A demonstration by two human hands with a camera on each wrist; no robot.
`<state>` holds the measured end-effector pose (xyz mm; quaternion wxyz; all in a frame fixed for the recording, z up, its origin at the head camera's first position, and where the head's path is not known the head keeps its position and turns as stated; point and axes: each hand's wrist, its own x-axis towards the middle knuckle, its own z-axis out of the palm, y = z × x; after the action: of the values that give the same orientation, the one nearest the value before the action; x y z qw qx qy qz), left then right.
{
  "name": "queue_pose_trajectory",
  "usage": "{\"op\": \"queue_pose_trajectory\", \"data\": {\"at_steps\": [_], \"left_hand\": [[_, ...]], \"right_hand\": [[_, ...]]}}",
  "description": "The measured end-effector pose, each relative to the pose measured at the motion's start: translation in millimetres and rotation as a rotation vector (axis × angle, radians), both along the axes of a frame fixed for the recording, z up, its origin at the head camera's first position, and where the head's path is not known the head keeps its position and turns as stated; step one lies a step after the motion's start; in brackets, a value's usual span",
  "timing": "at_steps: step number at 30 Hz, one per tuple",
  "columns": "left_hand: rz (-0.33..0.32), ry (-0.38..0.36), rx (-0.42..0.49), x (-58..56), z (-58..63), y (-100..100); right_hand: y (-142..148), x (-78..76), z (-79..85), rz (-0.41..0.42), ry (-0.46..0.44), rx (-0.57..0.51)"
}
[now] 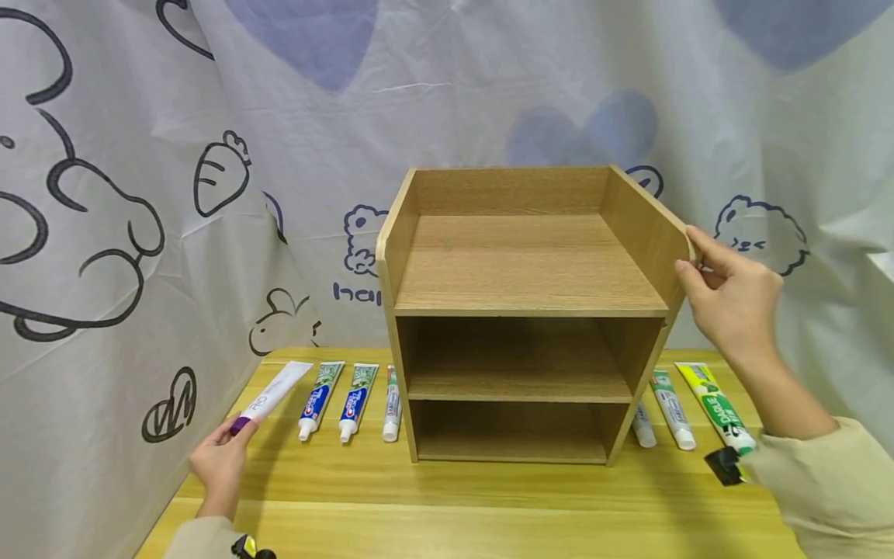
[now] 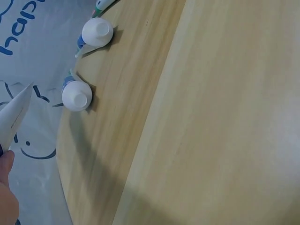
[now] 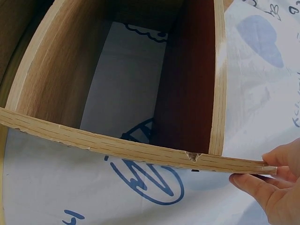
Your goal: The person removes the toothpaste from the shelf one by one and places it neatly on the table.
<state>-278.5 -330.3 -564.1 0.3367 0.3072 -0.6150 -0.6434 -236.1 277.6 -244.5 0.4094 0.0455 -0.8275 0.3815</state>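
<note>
My left hand pinches a white toothpaste tube by its purple cap, at the left of the table in the head view. The tube slants up and away, its flat end farthest from me. With my right hand I grip the upper front corner of the right side panel of a wooden shelf. In the right wrist view the thumb and fingers pinch the panel's edge from both sides. The shelf has two open compartments below a walled top, and its front faces me.
Left of the shelf lie two blue-green toothpaste tubes and a slimmer white-capped tube. On its right are a grey-green tube, a partly hidden tube and a yellow-green tube. A printed curtain hangs behind the wooden table.
</note>
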Motion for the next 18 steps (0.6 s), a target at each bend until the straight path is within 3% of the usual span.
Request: {"op": "queue_pose_trajectory", "data": {"at_steps": [3, 7, 11, 14, 18], "left_hand": [[0.005, -0.025, -0.025, -2.7, 4.5, 7], [-0.005, -0.084, -0.044, 7.2, 33.7, 29], [-0.006, -0.213, -0.208, 21.6, 63.4, 52], [0.019, -0.278, -0.328, 25.6, 68.9, 61], [0.038, -0.273, -0.361, 25.2, 65.4, 64]], "right_hand": [[1, 0.1, -0.3, -0.001, 0.000, 0.001], [2, 0.1, -0.7, -0.007, -0.009, 0.000], [2, 0.3, -1.5, -0.018, -0.020, 0.004], [2, 0.6, -1.6, -0.021, -0.017, 0.010], [1, -0.1, -0.5, -0.010, -0.004, 0.011]]}}
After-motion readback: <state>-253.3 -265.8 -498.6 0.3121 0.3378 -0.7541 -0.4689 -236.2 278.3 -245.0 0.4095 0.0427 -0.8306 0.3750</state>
